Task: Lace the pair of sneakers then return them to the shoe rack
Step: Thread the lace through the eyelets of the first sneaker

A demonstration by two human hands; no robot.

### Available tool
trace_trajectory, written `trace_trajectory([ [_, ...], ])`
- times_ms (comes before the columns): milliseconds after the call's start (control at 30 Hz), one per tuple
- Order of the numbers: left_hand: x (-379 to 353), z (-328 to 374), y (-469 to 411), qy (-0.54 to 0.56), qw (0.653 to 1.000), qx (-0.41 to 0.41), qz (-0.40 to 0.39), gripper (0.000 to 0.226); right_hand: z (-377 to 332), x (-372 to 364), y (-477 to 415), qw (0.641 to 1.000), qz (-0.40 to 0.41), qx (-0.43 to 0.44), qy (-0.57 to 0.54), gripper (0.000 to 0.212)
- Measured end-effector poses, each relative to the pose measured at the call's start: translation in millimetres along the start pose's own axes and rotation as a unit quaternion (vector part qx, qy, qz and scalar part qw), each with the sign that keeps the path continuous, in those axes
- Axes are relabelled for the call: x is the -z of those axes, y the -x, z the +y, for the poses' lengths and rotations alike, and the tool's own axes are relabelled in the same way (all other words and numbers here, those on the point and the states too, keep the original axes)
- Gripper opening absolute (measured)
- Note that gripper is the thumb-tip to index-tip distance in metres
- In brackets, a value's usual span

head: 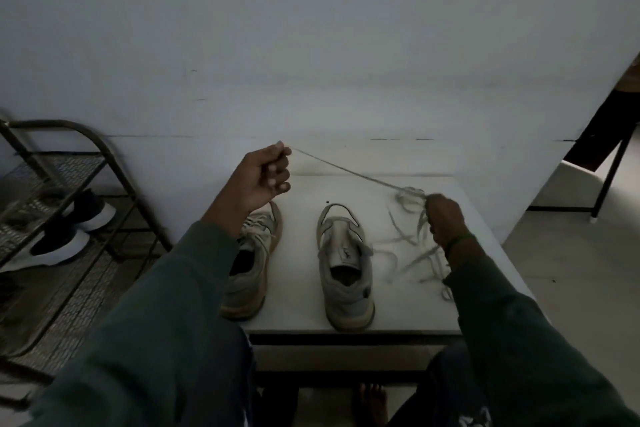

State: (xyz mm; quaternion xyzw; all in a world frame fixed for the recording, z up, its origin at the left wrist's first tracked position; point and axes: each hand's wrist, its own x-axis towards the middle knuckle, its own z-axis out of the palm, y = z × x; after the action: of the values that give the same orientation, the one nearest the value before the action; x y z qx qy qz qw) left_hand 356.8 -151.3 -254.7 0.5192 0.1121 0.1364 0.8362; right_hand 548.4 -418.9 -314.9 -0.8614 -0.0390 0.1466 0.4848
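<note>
Well out to the left of both grips: the shoe rack (86,218), metal with mesh shelves, carrying a dark pair of shoes (69,229), with bare shelf showing beside them. Directly beneath both grips: the pale bench (398,305), set near the wall, near edge just behind the sneaker heels, right edge a little beyond the right grip. Below and between the grips, side by side with toes pointing away: the left sneaker (252,274), partly under the left wrist and seemingly laced already, and the right sneaker (346,274), tongue exposed, apparently unlaced, long axis running straight away from the body. Left hand (263,177) raised, grip pinched on one end of the lace (346,170). Right hand (445,218) lower, near the bench top, grip curled round the same lace at a loose tangle (408,239) sprawled to the right of the right sneaker. Taut between the grips, sloping down from left to right. Probably straightening the lace ahead of threading. Nearer the right grip, just to its left: the unlaced sneaker. Loops trailing close to the right bench edge, so liable to slip off.
</note>
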Motion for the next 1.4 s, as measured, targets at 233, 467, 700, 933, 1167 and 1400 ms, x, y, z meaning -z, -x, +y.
trace_trajectory([
  [233,-53,-16,-18,-0.356,0.933,0.043,-0.038,0.025,17,-19,31,0.932,-0.108,0.009,0.347,0.056],
  [467,-102,-34,-42,-0.563,0.819,0.036,-0.109,0.025,-52,-18,38,0.934,-0.269,0.189,-0.141,0.025],
  [700,-79,-55,-66,-0.525,0.847,0.007,-0.088,0.007,-25,-33,7,0.956,-0.203,0.209,-0.020,0.021],
  [933,-52,-93,-85,-0.547,0.832,0.007,-0.091,0.007,-3,-70,-14,0.947,-0.235,0.207,-0.066,0.016],
  [1167,-26,-120,-77,-0.715,0.698,0.007,0.031,0.007,13,-85,-34,0.934,-0.183,0.285,0.116,0.015],
  [1400,-36,-138,-74,-0.722,0.687,0.036,0.069,0.019,19,-91,-41,0.877,-0.200,0.366,0.238,0.014],
])
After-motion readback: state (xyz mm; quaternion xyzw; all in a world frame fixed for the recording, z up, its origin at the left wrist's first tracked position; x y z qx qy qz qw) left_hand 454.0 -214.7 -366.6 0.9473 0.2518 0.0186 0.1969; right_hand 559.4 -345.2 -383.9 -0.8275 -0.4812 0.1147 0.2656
